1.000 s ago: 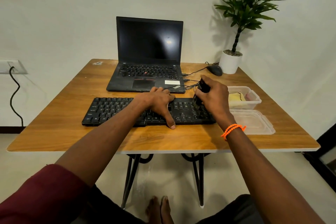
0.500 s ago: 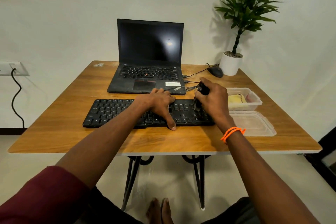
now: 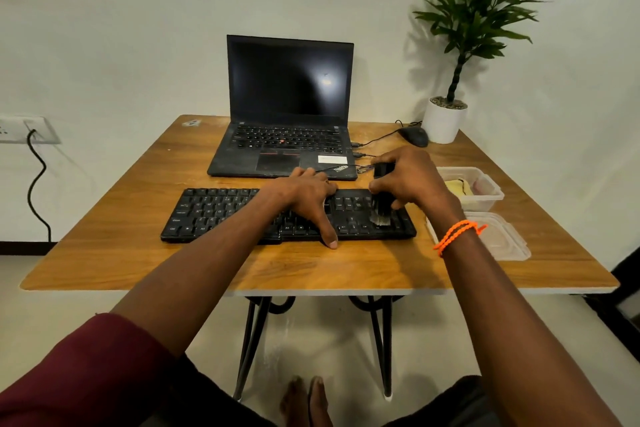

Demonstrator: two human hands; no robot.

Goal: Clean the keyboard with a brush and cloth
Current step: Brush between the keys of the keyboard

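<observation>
From the head camera, a black keyboard (image 3: 287,215) was seen lying flat on a wooden table (image 3: 311,270), just in front of an open laptop (image 3: 287,114) with a dark screen.

The left hand (image 3: 306,198) was laid flat over the middle of the keyboard. Its fingers were straight and nothing was held in it, so its grip was loose, and the thumb reached past the near edge of the keyboard onto the table. The keyboard looked to be held steady this way.

A black brush (image 3: 382,198) was held in the right hand (image 3: 410,180), with the fingers curled tight round its handle. The pale bristles were pointed down and were touching the keys near the right end of the keyboard.

A clear tub (image 3: 485,198) was seen beside the right hand, with something yellow inside it. That may have been the cloth, but it could not be told for sure. A clear lid (image 3: 502,243) lay nearer, on the table. A mouse (image 3: 414,136) and a potted plant (image 3: 445,121) stood at the far right corner.

The brushing step was judged to be under way, at the right end only. How much dust was gone could not be seen. The wiping with the cloth was judged to be not yet done, since no cloth was in either hand.
</observation>
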